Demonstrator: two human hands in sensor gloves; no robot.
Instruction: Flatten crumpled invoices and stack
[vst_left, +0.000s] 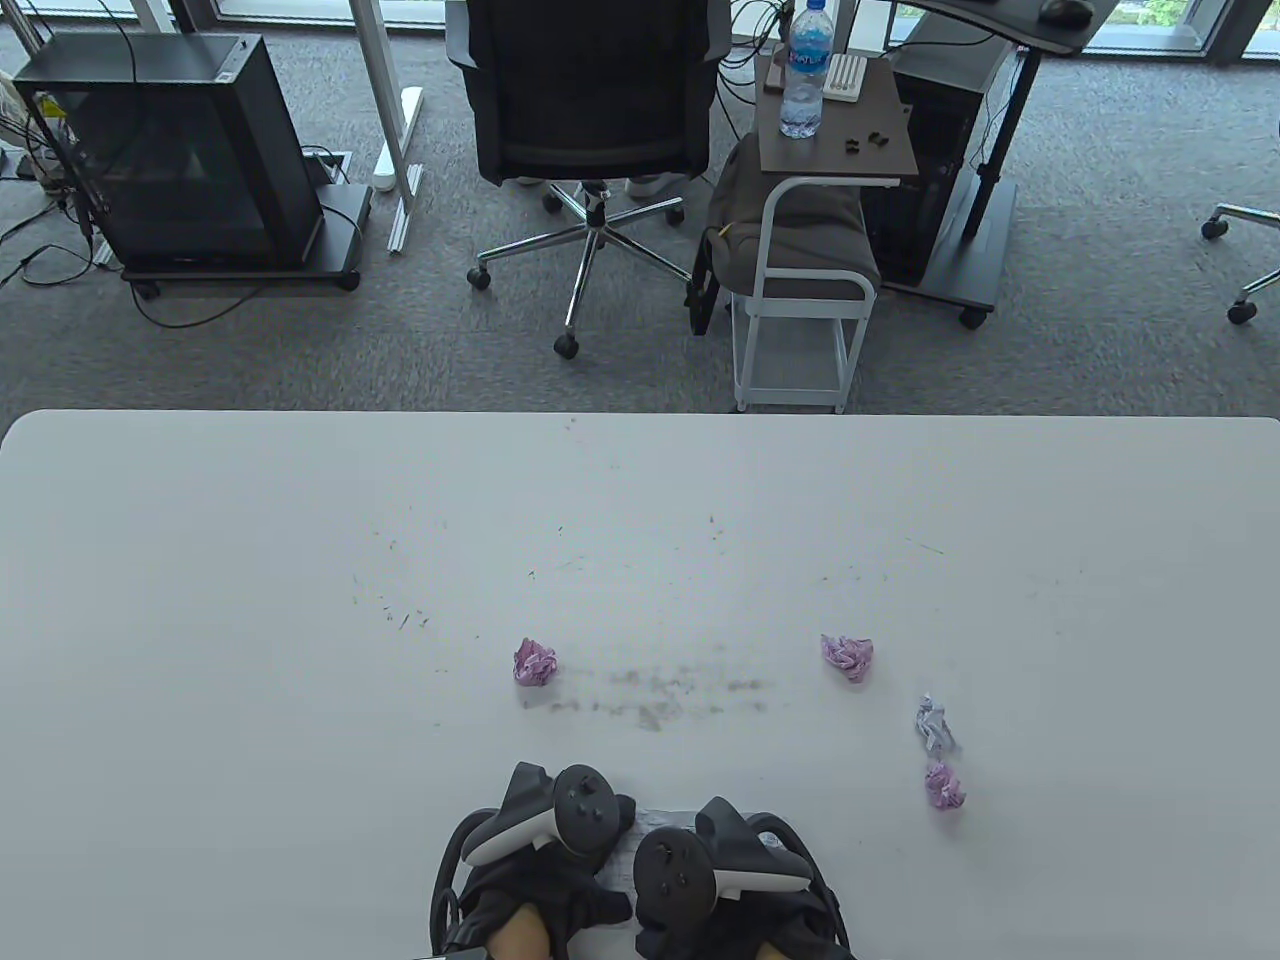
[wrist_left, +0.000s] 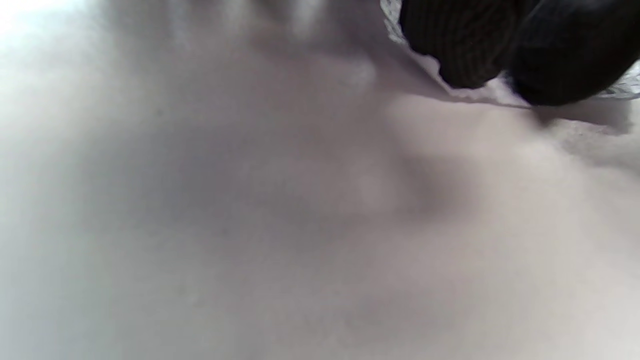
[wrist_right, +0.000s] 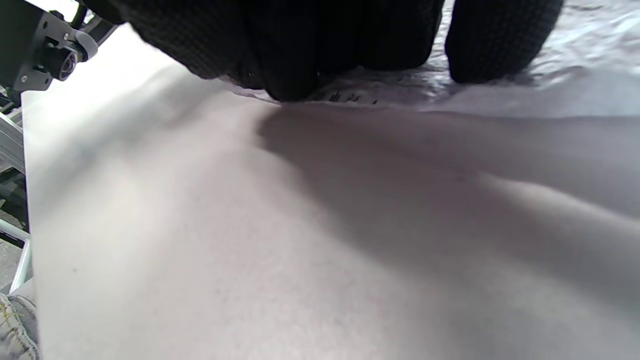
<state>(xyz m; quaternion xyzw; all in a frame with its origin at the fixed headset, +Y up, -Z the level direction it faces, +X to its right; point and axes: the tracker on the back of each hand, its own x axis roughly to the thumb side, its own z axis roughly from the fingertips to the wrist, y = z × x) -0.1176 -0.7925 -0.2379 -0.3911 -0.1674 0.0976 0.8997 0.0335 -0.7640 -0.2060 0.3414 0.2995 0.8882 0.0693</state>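
Where our left hand (vst_left: 545, 850) and right hand (vst_left: 715, 865) meet at the table's (vst_left: 250, 600) near edge, a wrinkled white invoice (vst_left: 630, 850) lies flat under straight, pressing fingertips (wrist_right: 492, 45) (print unreadable, seen only from the right wrist). Four crumpled balls (vst_left: 534, 661) wait beyond.

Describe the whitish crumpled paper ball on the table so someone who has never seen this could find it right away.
Start at the white table and go to its right side, where three paper balls lie in a loose line running toward the near edge. The whitish ball is the middle one, between a pink ball farther away and another pink ball just nearer. It is the only crumpled ball that is pale grey-white, not pink.
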